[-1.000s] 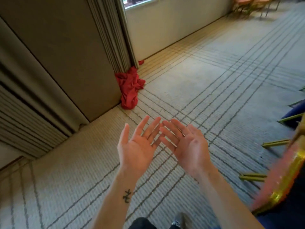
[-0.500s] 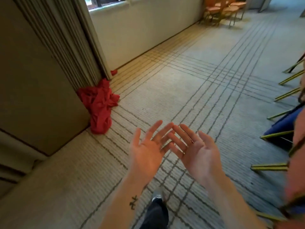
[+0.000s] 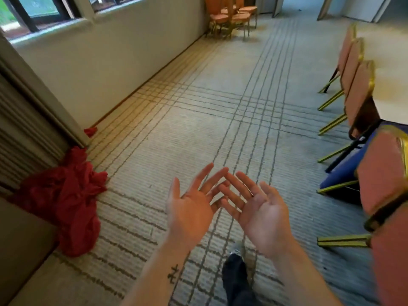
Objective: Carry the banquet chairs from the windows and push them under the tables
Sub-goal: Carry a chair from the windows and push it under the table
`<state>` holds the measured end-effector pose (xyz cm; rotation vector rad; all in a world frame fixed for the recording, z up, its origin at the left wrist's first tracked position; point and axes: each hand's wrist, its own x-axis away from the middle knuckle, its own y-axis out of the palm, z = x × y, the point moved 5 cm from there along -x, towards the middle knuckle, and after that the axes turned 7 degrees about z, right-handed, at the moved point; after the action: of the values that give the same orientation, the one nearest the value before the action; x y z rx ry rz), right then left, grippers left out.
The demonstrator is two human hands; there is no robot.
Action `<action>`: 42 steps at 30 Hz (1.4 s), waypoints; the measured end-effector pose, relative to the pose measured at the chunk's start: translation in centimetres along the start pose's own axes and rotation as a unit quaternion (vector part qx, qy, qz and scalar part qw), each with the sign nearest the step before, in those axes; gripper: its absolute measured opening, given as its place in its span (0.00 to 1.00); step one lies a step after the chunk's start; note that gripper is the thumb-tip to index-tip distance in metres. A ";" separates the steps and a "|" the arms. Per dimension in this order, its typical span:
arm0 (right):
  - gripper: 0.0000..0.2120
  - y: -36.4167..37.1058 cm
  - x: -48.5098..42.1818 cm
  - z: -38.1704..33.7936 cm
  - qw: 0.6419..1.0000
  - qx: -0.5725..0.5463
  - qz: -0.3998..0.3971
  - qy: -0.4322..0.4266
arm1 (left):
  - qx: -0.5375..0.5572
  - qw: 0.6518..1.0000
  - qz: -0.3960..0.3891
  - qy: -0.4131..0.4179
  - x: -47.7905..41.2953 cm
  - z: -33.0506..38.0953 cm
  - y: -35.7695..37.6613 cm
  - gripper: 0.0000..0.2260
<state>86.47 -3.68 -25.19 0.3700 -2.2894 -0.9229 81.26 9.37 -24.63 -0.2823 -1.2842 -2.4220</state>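
My left hand (image 3: 191, 208) and my right hand (image 3: 258, 208) are held out palm-up in front of me, fingers spread, fingertips nearly meeting, holding nothing. Several orange banquet chairs with gold legs (image 3: 231, 17) are grouped far ahead by the wall below the windows (image 3: 42, 9). Along the right edge a row of orange chairs (image 3: 357, 85) stands with backs toward me at a pale table (image 3: 390, 69). One chair back (image 3: 384, 173) is very close at my right.
A heap of red cloth (image 3: 68, 202) lies on the carpet at the left beside a folding partition (image 3: 26, 129). A blue cloth (image 3: 348, 166) hangs under the near table. My dark trouser leg and shoe (image 3: 236, 274) show below. Striped carpet stretches ahead.
The view has swung right and up along the room: the window chairs and the row at the table have come into sight. My hands stay open, palm-up.
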 end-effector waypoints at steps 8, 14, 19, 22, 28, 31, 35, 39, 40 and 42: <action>0.24 1.7 -19.0 -11.5 0.999 -0.038 0.001 -0.001 | 0.017 0.999 0.023 -0.018 -20.8 2.9 7.5 0.35; 0.25 5.8 -31.5 -21.1 1.000 -0.011 -0.014 -0.002 | 0.022 1.000 0.022 0.003 -34.6 7.0 13.1 0.31; 0.24 8.1 -41.8 -26.3 1.000 -0.001 -0.023 0.001 | 0.017 0.999 0.032 0.004 -45.5 9.8 15.5 0.29; 0.24 9.4 -49.2 -29.1 1.000 0.016 -0.004 -0.008 | 0.005 0.999 0.036 0.006 -53.2 11.8 16.1 0.29; 0.25 14.3 -64.4 -35.9 1.000 0.012 0.007 -0.024 | 0.005 0.999 0.002 -0.033 -70.5 17.5 18.8 0.29; 0.25 16.7 -70.3 -40.3 0.999 -0.002 0.012 -0.039 | -0.001 0.999 -0.017 -0.048 -78.3 20.2 21.8 0.29; 0.24 19.1 -77.5 -45.5 0.997 -0.028 0.016 -0.067 | -0.003 0.997 -0.043 -0.063 -86.8 23.4 25.3 0.29; 0.24 20.3 -85.7 -49.4 0.997 -0.028 0.007 -0.069 | -0.005 0.996 -0.055 -0.068 -95.5 25.3 27.9 0.29; 0.25 20.2 -88.3 -50.5 0.997 -0.029 0.010 -0.068 | -0.007 0.996 -0.051 -0.072 -98.1 25.5 28.3 0.29; 0.25 20.2 -93.4 -52.9 0.997 -0.029 0.015 -0.069 | -0.010 0.997 -0.041 -0.067 -103.5 26.0 29.3 0.28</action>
<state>191.35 26.81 -24.16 0.2538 -2.3800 -1.0251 187.34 40.72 -24.14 -0.4103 -1.3536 -2.5229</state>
